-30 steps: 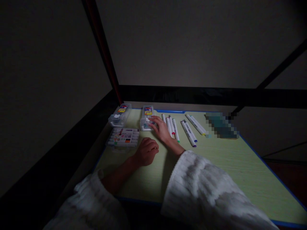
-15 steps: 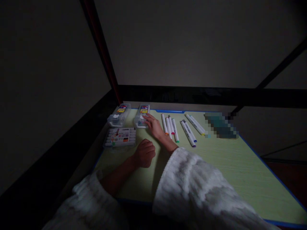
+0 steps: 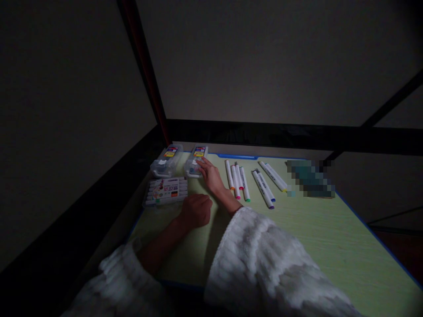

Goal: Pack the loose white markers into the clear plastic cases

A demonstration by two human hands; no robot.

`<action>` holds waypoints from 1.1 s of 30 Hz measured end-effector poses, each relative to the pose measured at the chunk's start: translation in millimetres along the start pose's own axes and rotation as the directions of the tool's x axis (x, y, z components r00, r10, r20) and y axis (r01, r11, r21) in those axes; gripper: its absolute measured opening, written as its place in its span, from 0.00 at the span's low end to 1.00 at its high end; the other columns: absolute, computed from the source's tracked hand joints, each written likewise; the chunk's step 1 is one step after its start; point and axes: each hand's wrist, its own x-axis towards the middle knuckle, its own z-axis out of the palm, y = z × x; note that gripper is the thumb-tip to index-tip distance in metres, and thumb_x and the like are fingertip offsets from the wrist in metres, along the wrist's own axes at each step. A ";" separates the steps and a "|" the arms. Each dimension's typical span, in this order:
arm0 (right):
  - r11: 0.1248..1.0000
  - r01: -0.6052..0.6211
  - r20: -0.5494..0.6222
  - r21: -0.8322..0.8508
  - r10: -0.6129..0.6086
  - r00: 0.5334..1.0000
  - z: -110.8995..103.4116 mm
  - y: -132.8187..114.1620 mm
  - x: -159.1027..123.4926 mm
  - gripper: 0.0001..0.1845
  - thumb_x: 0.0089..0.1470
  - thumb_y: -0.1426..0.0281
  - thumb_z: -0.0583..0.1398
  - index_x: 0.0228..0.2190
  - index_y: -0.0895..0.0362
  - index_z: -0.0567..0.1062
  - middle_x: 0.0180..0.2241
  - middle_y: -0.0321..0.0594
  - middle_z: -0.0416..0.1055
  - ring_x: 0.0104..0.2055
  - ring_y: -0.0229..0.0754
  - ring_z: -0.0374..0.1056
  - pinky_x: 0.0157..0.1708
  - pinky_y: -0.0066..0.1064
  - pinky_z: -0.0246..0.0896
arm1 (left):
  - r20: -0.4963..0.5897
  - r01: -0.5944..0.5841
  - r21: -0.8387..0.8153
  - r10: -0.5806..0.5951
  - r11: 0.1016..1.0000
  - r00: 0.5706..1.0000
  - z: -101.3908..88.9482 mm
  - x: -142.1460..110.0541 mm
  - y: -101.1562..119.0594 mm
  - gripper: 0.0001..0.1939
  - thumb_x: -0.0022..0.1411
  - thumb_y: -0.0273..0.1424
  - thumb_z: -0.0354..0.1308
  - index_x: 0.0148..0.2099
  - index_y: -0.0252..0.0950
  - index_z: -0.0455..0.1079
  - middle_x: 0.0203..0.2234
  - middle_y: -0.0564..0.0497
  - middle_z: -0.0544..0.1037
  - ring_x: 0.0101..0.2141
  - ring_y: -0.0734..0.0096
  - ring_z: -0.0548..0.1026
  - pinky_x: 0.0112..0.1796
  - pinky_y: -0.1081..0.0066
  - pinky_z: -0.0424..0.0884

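My right hand (image 3: 211, 177) reaches forward with its fingers stretched out over the near right corner of a clear plastic case (image 3: 197, 160). Its fingertips seem to touch the case, which carries a yellow label. Closer to me, my left hand (image 3: 196, 210) rests on the table as a loose fist; I see nothing in it. Just beyond that fist lies a clear flat box of markers (image 3: 167, 190) with a printed front. To the right of my right hand, several white markers (image 3: 238, 181) with coloured ends lie on the table.
A second clear case (image 3: 168, 160) stands at the far left corner. Farther right lie a pair of markers (image 3: 263, 188), another pair (image 3: 273, 176) and a pixelated dark flat object (image 3: 310, 178). The pale green table (image 3: 297, 246) has a blue edge; a wall rises behind it.
The view has shifted slightly, so the things on the table appear a little lower and farther right. My right hand stays at the case. My left fist has moved slightly leftward.
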 end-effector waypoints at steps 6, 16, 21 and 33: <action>1.000 0.006 0.006 0.005 -0.006 1.000 -1.1 -0.7 0.2 0.20 0.53 0.75 0.52 0.48 0.59 0.69 0.56 0.45 0.58 0.57 0.43 0.56 0.56 0.34 0.49 | 0.204 0.429 0.490 -0.579 0.759 0.790 -9.8 3.0 -12.5 0.20 0.57 0.31 0.48 0.48 0.24 0.63 0.44 0.34 0.68 0.45 0.51 0.65 0.41 0.59 0.64; 1.000 0.017 0.013 0.014 -0.017 1.000 -1.0 -1.7 1.3 0.19 0.53 0.76 0.53 0.47 0.60 0.69 0.54 0.47 0.61 0.58 0.42 0.54 0.56 0.34 0.49 | 0.368 0.285 0.646 -0.615 0.708 0.697 -5.0 -14.9 -16.0 0.24 0.58 0.20 0.41 0.57 0.19 0.56 0.54 0.28 0.59 0.53 0.42 0.59 0.46 0.49 0.61; 0.999 0.026 0.012 0.027 -0.027 1.000 4.4 -4.2 3.1 0.19 0.53 0.74 0.53 0.47 0.57 0.70 0.55 0.44 0.60 0.57 0.42 0.55 0.56 0.35 0.50 | 0.354 0.249 0.657 -0.583 0.712 0.732 -1.7 -19.9 -14.5 0.23 0.58 0.17 0.39 0.55 0.19 0.58 0.53 0.27 0.60 0.53 0.44 0.60 0.46 0.51 0.62; 0.997 0.038 0.038 0.066 -0.041 0.998 14.4 -16.6 4.6 0.19 0.54 0.75 0.52 0.47 0.58 0.70 0.56 0.46 0.58 0.57 0.43 0.56 0.55 0.35 0.51 | 0.381 0.210 0.595 -0.502 0.776 0.776 1.1 -19.1 -10.1 0.27 0.52 0.14 0.39 0.55 0.18 0.59 0.51 0.30 0.64 0.56 0.53 0.57 0.55 0.55 0.53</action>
